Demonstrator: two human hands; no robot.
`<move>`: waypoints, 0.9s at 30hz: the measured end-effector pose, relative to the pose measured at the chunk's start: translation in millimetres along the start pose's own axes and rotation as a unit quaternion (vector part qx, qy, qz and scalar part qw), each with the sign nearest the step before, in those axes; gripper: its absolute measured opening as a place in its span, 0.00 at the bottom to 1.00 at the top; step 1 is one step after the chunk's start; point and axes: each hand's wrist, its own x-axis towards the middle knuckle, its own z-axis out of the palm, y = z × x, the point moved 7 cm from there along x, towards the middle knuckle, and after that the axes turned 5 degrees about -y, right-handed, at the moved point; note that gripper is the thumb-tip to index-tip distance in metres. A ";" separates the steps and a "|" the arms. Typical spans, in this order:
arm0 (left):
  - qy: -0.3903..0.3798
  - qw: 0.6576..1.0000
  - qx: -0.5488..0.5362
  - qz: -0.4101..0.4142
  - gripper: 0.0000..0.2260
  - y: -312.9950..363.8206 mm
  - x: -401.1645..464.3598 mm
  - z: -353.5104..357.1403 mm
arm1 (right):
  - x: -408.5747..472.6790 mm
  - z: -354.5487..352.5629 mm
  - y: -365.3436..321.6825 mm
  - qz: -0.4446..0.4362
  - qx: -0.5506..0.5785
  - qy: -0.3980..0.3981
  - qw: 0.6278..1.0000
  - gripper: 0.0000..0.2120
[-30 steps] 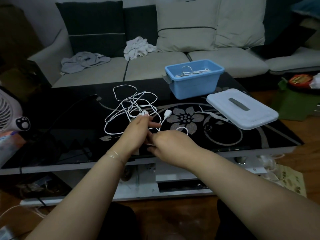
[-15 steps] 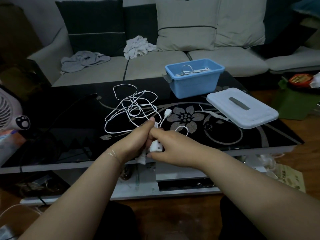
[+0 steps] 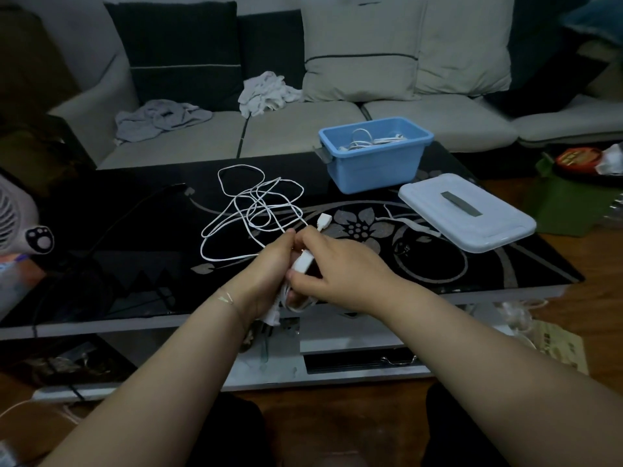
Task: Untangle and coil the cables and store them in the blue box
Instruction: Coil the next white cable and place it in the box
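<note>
Far left I see a small white fan (image 3: 15,217) at the edge of the worktop (image 3: 135,251), out of the way of the job. Next comes the white cable (image 3: 251,210), its loose loops sprawled on the dark glass and one strand running down into my left hand (image 3: 269,278), which is curled round a gathered bundle of it; I judge that grip serves as the anchor for the coil. A white USB plug (image 3: 324,220) lies on the glass just beyond my knuckles. My right hand (image 3: 340,271) meets the left, fingers pinching a white strand or plug end against it, probably to feed another turn. Further right and back stands the blue box (image 3: 376,163), open, with white cables already inside, near enough to drop the finished coil in. Its white lid (image 3: 467,212) rests flat beside it, so the opening stays free
</note>
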 end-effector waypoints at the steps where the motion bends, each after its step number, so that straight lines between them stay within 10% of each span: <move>1: 0.022 1.000 0.006 -0.002 0.20 -0.7 0.6 -3.1 | 1.4 0.0 -1.8 0.003 -0.020 0.005 1.000 0.19; 10: 0.131 0.988 -0.076 0.018 0.23 11.8 8.7 1.2 | 10.1 -10.2 19.6 0.070 -0.032 0.062 0.995 0.18; 27: 0.103 0.974 0.034 0.198 0.15 39.5 44.3 26.1 | 12.6 -24.7 86.1 0.209 0.205 0.184 0.938 0.17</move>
